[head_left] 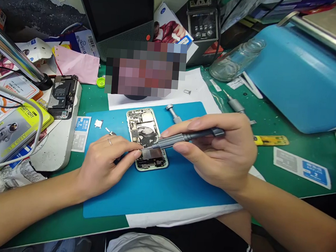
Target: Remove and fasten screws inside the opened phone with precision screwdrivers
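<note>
My right hand [220, 152] is wrapped round a grey screwdriver [172, 141], tilted with its tip pointing down to the left. At that tip, my left hand [108, 156] pinches the thin bit between thumb and forefinger; whether a small screw is there too is hidden. Beneath the fingers lies an opened phone [147, 130] with its inner parts bare, its lower middle partly covered by my hands. It rests on a blue mat [166, 195]. Left of the phone are a small metal plate [98, 123] and a small part [109, 130] near my left knuckles.
A second grey screwdriver [173, 113] lies behind my right hand, another [234, 102] farther right. A phone screen assembly [62, 95] sits on a white device at left. A glass jar [237, 60], a SIM tray [187, 91] and battery boxes [12, 130] surround the mat.
</note>
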`<action>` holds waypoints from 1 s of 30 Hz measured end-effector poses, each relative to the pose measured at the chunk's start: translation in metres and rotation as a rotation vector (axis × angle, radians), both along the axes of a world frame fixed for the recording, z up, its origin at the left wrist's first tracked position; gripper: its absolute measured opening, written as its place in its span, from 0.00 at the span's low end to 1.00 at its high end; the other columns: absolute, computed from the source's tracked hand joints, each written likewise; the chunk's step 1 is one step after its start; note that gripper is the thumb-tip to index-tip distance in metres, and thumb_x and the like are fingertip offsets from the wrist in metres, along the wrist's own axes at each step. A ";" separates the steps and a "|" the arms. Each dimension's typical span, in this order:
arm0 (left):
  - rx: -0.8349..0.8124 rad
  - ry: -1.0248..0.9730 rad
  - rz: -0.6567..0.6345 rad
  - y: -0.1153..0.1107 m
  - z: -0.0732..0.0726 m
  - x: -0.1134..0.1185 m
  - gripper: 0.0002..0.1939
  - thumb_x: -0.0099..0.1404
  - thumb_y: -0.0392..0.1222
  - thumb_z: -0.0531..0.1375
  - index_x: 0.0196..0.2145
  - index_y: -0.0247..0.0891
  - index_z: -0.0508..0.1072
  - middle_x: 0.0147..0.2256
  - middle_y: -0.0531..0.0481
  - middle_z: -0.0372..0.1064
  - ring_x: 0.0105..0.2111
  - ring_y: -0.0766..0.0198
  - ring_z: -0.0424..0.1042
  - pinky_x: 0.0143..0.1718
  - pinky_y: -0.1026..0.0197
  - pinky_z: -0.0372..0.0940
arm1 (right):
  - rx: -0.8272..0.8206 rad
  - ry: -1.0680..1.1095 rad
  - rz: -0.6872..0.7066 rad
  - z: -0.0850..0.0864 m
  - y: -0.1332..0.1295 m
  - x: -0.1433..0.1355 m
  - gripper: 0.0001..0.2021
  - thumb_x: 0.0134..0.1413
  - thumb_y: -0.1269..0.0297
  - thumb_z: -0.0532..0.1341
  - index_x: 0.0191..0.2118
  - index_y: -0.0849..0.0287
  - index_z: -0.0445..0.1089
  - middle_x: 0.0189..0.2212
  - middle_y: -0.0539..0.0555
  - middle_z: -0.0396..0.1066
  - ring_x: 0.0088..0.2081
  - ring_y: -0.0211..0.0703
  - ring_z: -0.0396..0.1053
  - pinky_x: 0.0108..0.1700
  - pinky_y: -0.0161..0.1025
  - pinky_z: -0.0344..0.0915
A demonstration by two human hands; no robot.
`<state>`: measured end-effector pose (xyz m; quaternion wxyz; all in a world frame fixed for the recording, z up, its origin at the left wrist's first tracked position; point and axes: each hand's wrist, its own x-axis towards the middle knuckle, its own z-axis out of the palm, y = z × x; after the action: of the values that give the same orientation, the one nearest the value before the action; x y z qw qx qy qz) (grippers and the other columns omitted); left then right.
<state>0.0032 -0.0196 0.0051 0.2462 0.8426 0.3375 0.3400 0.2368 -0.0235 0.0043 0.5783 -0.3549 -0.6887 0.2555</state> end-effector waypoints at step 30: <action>-0.004 0.036 -0.041 0.001 0.000 0.000 0.04 0.73 0.37 0.61 0.42 0.38 0.77 0.36 0.50 0.80 0.35 0.64 0.78 0.38 0.61 0.67 | 0.013 -0.008 0.055 -0.001 0.001 0.004 0.14 0.57 0.70 0.70 0.46 0.51 0.70 0.35 0.50 0.76 0.35 0.43 0.81 0.32 0.37 0.81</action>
<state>0.0033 -0.0189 0.0056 0.2486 0.8547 0.3254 0.3190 0.2404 -0.0224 0.0031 0.5706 -0.3332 -0.7022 0.2652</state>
